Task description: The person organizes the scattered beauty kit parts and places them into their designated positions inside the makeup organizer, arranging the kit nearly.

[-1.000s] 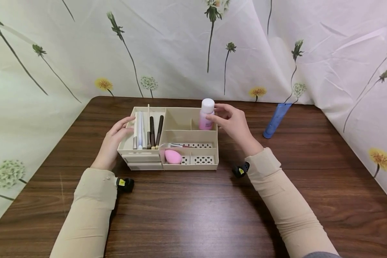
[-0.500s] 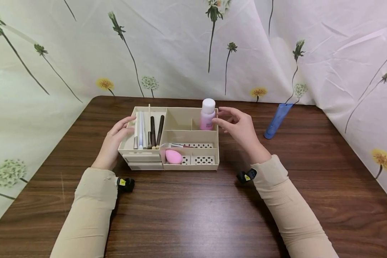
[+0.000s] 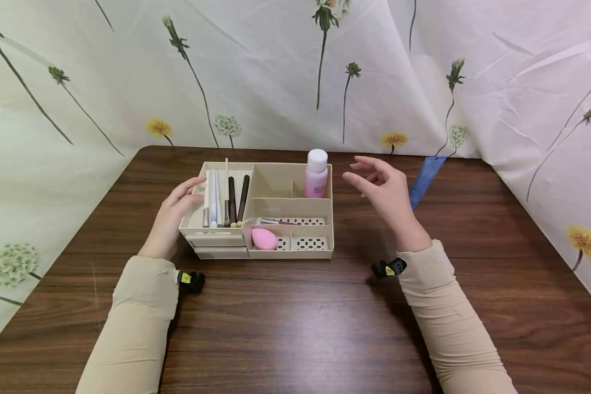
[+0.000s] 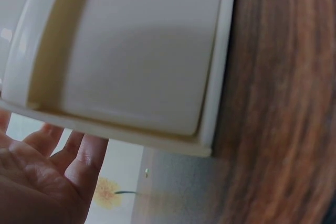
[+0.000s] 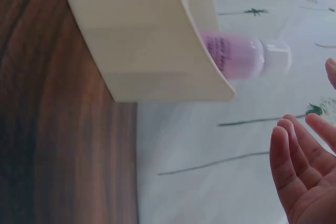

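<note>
A cream makeup organizer [image 3: 290,255] stands on the table. My left hand [image 3: 169,221] holds its left rim, fingertips over the edge; in the left wrist view, the organizer's wall [image 4: 142,66] hides these fingertips. A pink bottle with a white cap [image 3: 316,178] stands upright in the back right compartment. My right hand [image 3: 386,194] is in the air to the right of the organizer, fingers loosely bent and holding nothing. In the right wrist view, a gap separates these fingers [image 5: 281,156] from the bottle [image 5: 236,56]. Several makeup brushes [image 3: 227,205] lie in the left tray.
A pink makeup sponge [image 3: 264,239] sits in a front compartment, with a slim silver-and-red item [image 3: 271,221] behind it. A blue tube [image 3: 426,178] lies at the back right, partly hidden by my right hand. A floral curtain [image 3: 276,71] hangs behind the wooden table [image 3: 285,328].
My right hand has let go of the pink bottle and moved right, away from the organizer. The bottle stays upright in its compartment. My left hand stays on the organizer.
</note>
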`<action>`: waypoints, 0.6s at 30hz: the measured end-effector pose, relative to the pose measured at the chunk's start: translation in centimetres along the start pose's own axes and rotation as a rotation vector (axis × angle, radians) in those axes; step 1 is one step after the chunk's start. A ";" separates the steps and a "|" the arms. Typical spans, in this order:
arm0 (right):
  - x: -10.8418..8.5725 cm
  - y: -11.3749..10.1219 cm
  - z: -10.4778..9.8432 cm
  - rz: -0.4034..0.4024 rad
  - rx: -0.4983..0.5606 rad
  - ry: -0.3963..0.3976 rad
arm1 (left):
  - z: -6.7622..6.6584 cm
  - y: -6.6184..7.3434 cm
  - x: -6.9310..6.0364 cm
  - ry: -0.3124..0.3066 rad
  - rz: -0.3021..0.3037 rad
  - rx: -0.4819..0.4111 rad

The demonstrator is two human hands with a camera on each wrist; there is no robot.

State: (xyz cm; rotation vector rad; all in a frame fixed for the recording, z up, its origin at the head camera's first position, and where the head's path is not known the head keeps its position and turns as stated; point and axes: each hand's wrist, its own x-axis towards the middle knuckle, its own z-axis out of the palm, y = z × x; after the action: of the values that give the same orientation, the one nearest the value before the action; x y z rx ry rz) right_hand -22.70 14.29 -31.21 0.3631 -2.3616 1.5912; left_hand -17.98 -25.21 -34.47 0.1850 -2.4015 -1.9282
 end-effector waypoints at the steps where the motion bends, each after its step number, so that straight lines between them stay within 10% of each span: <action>1: 0.0 0.0 -0.3 -0.003 -0.003 0.018 | 0.0 0.0 0.0 -0.003 0.001 -0.006; 18: 0.4 0.2 -4.1 -0.014 0.018 0.240 | 0.0 -0.2 0.1 -0.003 -0.006 -0.011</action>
State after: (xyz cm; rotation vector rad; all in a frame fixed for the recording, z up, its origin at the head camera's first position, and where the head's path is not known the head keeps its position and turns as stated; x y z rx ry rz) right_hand -22.83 18.13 -29.79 0.1795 -2.1606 1.5559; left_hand -18.04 -25.29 -34.61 0.1899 -2.3939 -1.9456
